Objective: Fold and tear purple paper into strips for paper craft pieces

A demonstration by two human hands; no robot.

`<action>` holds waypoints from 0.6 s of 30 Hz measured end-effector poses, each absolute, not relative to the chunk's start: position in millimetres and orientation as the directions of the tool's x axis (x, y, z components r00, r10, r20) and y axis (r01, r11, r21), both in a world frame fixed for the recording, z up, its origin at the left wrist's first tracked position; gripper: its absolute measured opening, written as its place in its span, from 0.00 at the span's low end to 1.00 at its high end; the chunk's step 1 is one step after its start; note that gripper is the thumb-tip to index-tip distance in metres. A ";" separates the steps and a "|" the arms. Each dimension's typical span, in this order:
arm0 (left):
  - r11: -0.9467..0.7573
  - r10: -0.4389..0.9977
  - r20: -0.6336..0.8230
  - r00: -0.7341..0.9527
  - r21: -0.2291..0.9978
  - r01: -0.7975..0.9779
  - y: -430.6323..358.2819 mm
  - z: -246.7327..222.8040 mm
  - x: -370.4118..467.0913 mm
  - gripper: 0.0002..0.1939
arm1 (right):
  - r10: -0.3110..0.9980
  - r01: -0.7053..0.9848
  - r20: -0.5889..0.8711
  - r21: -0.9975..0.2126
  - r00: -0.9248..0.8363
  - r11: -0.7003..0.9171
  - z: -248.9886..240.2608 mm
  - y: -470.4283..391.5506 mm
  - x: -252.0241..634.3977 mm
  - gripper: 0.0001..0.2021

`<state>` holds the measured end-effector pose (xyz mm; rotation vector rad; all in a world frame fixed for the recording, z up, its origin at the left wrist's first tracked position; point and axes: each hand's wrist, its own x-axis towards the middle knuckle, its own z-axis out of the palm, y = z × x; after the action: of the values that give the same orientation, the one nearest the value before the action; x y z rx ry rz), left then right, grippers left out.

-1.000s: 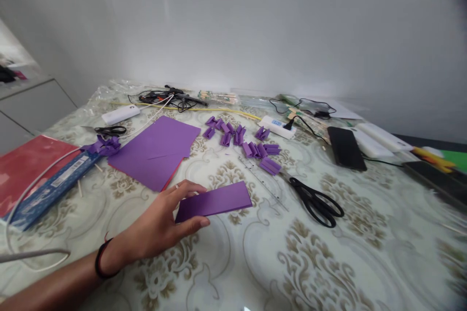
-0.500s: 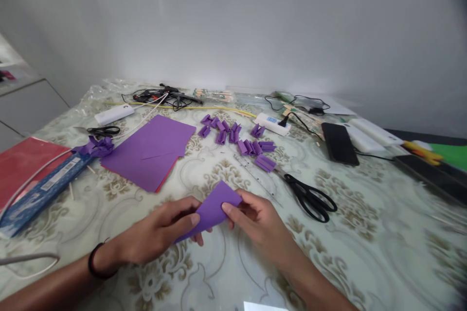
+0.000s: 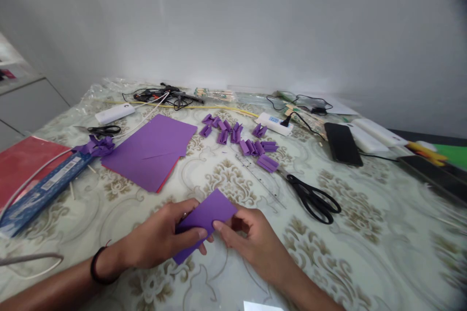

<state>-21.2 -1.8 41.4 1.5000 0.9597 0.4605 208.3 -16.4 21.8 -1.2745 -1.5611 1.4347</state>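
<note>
We hold the purple strip [image 3: 209, 216] above the table [image 3: 226, 284], nearer to us than the purple sheet [image 3: 153, 148] and off to its right. The strip's long axis runs diagonally: one end points toward us and left, the other away from us and right. Our left hand [image 3: 166, 233] is partly closed on the strip's left side, thumb flat on top and fingertips showing underneath. Our right hand [image 3: 251, 233] is nearly closed, pinching the right edge with its thumb on top; its other fingers curl behind, partly hidden.

To the right of the sheet we see the folded pieces [image 3: 237, 133] in a loose cluster, and the clear ruler [image 3: 260, 180] lying at a slant. Farther right of the sheet lie the big scissors [image 3: 314, 199], handles toward us, and beyond them the phone [image 3: 343, 144]. Left of the sheet are the blue packet [image 3: 47, 189] and, farther left, the red sheet [image 3: 27, 167].
</note>
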 end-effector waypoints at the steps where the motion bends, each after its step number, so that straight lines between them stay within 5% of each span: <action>1: 0.076 0.774 -0.255 0.579 0.946 0.315 -2.0 40.2 -21.1 0.12 | 0.935 0.226 -0.158 -0.970 -0.319 -0.087 20.9 -17.4 207.1 0.16; 18: 0.037 0.750 -0.280 0.599 0.922 0.385 -0.8 42.0 -18.2 0.08 | 0.899 0.311 -0.165 -0.950 -0.405 -0.034 22.3 -21.4 201.4 0.04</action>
<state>-18.2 -0.8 42.0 1.5770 0.9786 0.3638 201.4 -21.4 22.3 -1.2736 -1.7229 1.4583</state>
